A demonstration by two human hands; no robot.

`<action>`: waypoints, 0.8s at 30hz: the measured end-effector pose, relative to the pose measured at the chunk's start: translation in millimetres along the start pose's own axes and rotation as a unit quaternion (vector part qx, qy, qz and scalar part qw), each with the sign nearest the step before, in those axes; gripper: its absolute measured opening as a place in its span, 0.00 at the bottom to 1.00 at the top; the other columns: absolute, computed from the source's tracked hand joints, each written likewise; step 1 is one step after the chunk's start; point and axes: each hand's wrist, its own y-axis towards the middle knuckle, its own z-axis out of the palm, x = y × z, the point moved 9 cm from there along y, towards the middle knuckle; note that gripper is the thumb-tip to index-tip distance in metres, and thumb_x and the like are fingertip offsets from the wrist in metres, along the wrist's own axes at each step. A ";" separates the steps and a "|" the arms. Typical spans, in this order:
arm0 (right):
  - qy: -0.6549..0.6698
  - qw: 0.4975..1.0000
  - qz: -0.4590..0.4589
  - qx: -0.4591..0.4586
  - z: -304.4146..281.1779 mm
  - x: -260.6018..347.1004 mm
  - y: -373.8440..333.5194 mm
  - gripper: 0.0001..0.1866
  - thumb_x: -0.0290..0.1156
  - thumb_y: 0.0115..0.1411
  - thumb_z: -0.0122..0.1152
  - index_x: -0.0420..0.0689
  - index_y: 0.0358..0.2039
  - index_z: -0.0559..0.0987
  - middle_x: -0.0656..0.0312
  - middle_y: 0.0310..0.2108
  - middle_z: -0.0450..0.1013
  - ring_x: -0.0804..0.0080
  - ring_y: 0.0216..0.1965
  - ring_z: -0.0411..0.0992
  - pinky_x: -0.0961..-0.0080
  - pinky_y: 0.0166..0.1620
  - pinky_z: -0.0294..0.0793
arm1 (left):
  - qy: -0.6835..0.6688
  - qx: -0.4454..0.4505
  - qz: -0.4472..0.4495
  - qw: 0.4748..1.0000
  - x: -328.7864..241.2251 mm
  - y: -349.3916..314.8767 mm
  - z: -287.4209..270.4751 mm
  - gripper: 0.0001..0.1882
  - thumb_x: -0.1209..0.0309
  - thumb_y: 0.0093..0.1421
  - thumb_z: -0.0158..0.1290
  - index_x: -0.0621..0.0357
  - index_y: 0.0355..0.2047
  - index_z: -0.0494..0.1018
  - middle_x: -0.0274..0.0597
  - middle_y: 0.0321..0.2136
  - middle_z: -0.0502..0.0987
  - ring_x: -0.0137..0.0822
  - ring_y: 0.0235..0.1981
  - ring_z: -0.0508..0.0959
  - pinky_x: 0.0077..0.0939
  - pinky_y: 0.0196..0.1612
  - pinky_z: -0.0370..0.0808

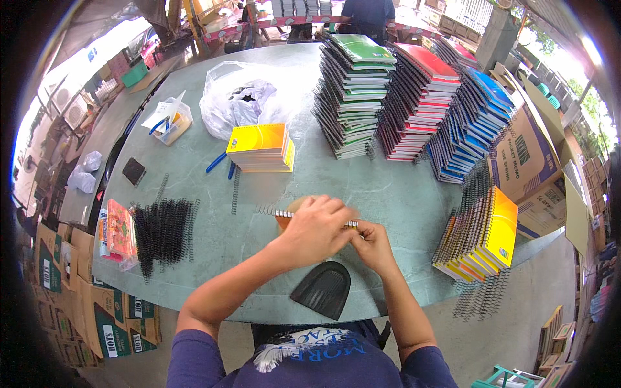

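Notebook: small, in both hands over the bench [220,265], near its front edge; mostly covered by fingers.
Notebook cover: orange-yellow strip [283,221] showing at the left end; tan-brown patch above the left hand, part of the same bundle or not, cannot tell.
Notebook edge: row of holes with wire loops along the top; short bit of loops also visible between the hands.
Coil: thin dark wire [264,210], loose end sticking out past the notebook's left end.
Left hand [315,225]: laid over the notebook, gripping it; fingertips blurred.
Right hand [374,246]: thumb and finger pinched at the notebook's right end; on coil or cover, cannot tell.
Black pad [325,291]: ridged, rounded at one end, flat on the bench just below the hands.
Yellow stack [255,150]: uncoiled, beyond the hands.
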 end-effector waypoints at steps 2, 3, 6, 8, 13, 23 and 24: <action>-0.021 1.000 -0.001 0.000 -5.2 -6.6 0.1 0.08 0.24 0.57 0.55 0.37 0.36 0.79 0.65 0.29 0.77 0.86 0.32 0.69 0.82 0.36 0.69 | -0.026 -0.001 0.032 0.999 -4.9 1.9 9.1 0.09 0.73 0.47 0.55 0.61 0.30 0.73 0.46 0.29 0.74 0.45 0.37 0.74 0.36 0.41 0.69; -0.033 0.999 0.001 0.001 -6.6 -9.1 -0.3 0.08 0.24 0.57 0.55 0.37 0.36 0.79 0.65 0.28 0.77 0.86 0.31 0.69 0.83 0.35 0.69 | -0.038 -0.006 0.035 0.999 -5.7 3.0 10.0 0.08 0.74 0.47 0.54 0.62 0.29 0.73 0.47 0.28 0.74 0.46 0.36 0.74 0.36 0.41 0.69; -0.044 0.999 0.005 0.002 -4.7 -12.2 -3.6 0.09 0.24 0.57 0.53 0.37 0.36 0.78 0.67 0.26 0.76 0.87 0.31 0.67 0.83 0.33 0.69 | -0.072 -0.006 0.033 0.997 -5.6 2.1 11.9 0.07 0.75 0.47 0.53 0.64 0.28 0.73 0.48 0.27 0.74 0.47 0.35 0.74 0.38 0.40 0.71; -0.027 1.000 -0.001 -0.012 -1.1 0.3 -6.1 0.09 0.24 0.57 0.53 0.36 0.36 0.78 0.67 0.25 0.76 0.88 0.31 0.67 0.83 0.33 0.68 | -0.097 0.009 0.036 0.995 -4.0 2.8 10.1 0.08 0.75 0.47 0.53 0.65 0.29 0.73 0.49 0.28 0.74 0.48 0.34 0.74 0.39 0.40 0.71; -0.038 0.999 -0.002 0.002 -0.2 -4.8 -4.9 0.09 0.24 0.57 0.53 0.36 0.36 0.78 0.66 0.26 0.76 0.87 0.30 0.67 0.82 0.33 0.68 | -0.095 0.031 0.046 0.994 -8.4 0.3 5.3 0.08 0.76 0.49 0.53 0.66 0.31 0.72 0.50 0.29 0.74 0.48 0.35 0.74 0.37 0.41 0.71; -0.242 0.969 -0.009 -0.037 0.1 29.9 -13.0 0.09 0.28 0.57 0.57 0.39 0.37 0.78 0.57 0.24 0.77 0.75 0.24 0.72 0.75 0.29 0.68 | -0.052 0.068 -0.017 0.996 -4.7 4.0 4.2 0.10 0.74 0.48 0.56 0.62 0.32 0.74 0.48 0.30 0.75 0.50 0.36 0.75 0.38 0.42 0.71; -0.237 0.971 -0.026 -0.018 7.8 28.8 -11.1 0.10 0.29 0.57 0.58 0.39 0.38 0.78 0.56 0.26 0.77 0.72 0.25 0.72 0.75 0.30 0.69 | -0.046 0.049 -0.013 0.998 -3.0 0.6 0.5 0.11 0.74 0.48 0.56 0.61 0.33 0.74 0.48 0.30 0.75 0.50 0.36 0.75 0.38 0.41 0.71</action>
